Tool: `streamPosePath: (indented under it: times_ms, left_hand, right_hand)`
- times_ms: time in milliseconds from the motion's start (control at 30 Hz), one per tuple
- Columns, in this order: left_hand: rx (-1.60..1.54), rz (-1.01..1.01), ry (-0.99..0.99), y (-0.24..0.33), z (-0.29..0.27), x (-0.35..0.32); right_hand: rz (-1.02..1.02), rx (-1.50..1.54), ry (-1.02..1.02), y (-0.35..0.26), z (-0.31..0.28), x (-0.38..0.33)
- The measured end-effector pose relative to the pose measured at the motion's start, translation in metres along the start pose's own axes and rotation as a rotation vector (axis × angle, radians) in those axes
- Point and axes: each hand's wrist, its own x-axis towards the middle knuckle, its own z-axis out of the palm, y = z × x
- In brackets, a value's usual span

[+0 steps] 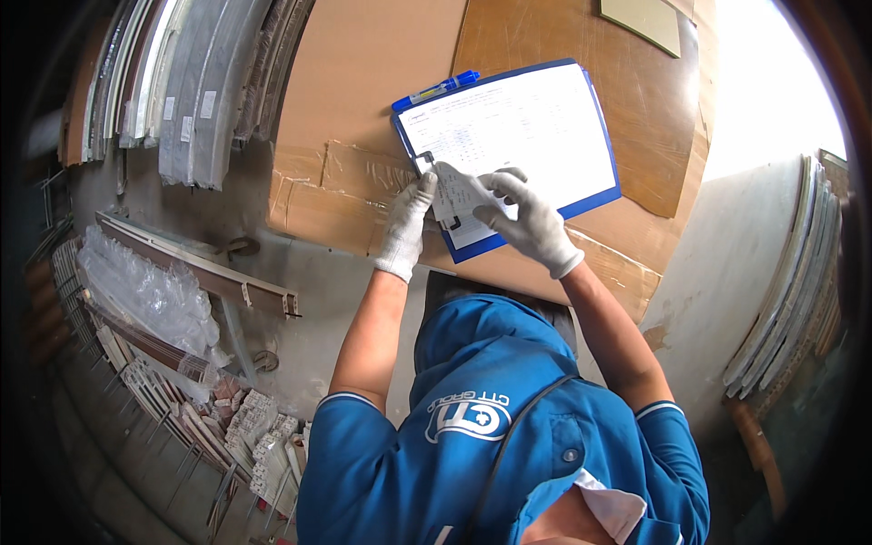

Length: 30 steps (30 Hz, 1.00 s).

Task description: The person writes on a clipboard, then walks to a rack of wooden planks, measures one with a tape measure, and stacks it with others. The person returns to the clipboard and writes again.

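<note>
A blue clipboard (pixel 595 193) lies tilted on a cardboard-covered surface, with white printed sheets (pixel 536 127) on it. At its left end, a smaller slip of paper (pixel 457 194) with handwritten marks lies over the sheets, beside the black clip (pixel 451 223). My left hand (pixel 405 225), in a white knit glove, pinches the left edge of the slip near the clip. My right hand (pixel 536 225), gloved alike, has its thumb and curled fingers at the slip's right edge. A blue marker (pixel 445 88) rests along the clipboard's far left edge.
Brown cardboard (pixel 363 91) lies under the clipboard, with a brown panel (pixel 568 41) on it. Wrapped long profiles (pixel 204 100) stand at the far left. Clear plastic wrap (pixel 150 282) and stacked strips (pixel 263 445) lie at left; more long pieces (pixel 781 282) lean at right.
</note>
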Motion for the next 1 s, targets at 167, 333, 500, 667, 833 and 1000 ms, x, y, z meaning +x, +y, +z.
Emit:
streamPosePath:
  times_ms: [167, 333, 500, 667, 833, 1000]
  left_hand:
    - [-0.192, -0.027, -0.073, 0.004, -0.001, 0.011]
    - [-0.207, 0.008, -0.038, 0.013, 0.007, 0.011]
    - [-0.125, -0.004, 0.005, 0.015, 0.008, 0.005]
    - [-0.065, 0.058, -0.002, 0.006, 0.006, 0.001]
    - [-0.198, 0.12, -0.027, -0.007, 0.01, -0.009]
    - [-0.137, 0.177, -0.084, -0.02, -0.001, -0.019]
  right_hand:
    - [-0.304, -0.432, -0.047, -0.012, 0.015, -0.008]
    - [-0.322, -0.522, -0.082, -0.012, 0.021, -0.007]
    - [-0.281, -0.433, -0.176, -0.01, 0.008, -0.01]
    - [-0.243, -0.211, -0.055, -0.004, -0.017, 0.029]
    - [-0.34, -0.499, 0.111, -0.014, -0.046, 0.117]
    - [-0.268, -0.919, -0.164, -0.008, -0.028, 0.191]
